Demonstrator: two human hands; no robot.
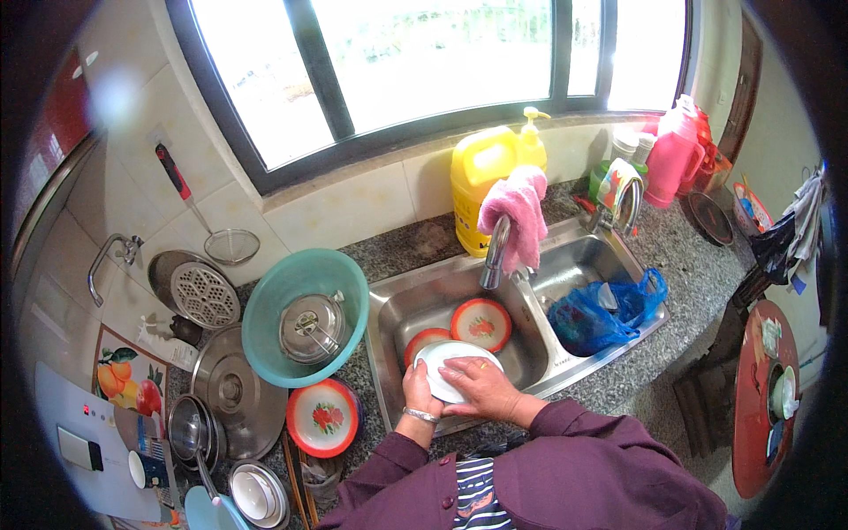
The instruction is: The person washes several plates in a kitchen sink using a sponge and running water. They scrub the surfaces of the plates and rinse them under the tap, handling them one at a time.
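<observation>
Over the near side of the left sink basin [424, 311], a white plate [440, 358] is held tilted between both hands. My left hand [421, 392] grips its left edge, with a silver bangle at the wrist. Across the plate's face lie the fingers of my right hand [482, 385], one wearing a ring. Beneath and beyond it, two red-rimmed enamel plates rest in the basin; the flower-patterned plate [481, 324] shows fully, while the nearer red-rimmed plate [424, 341] is partly covered. A chrome faucet [493, 258] draped with a pink cloth [515, 212] overhangs the basin.
A blue plastic bag [596, 318] lies in the right basin. Left of the sink stand a teal basin [262, 311] holding a metal pot, a stack of red-rimmed plates [324, 417] and a large metal lid [232, 411]. A yellow jug [474, 179] stands behind the faucet.
</observation>
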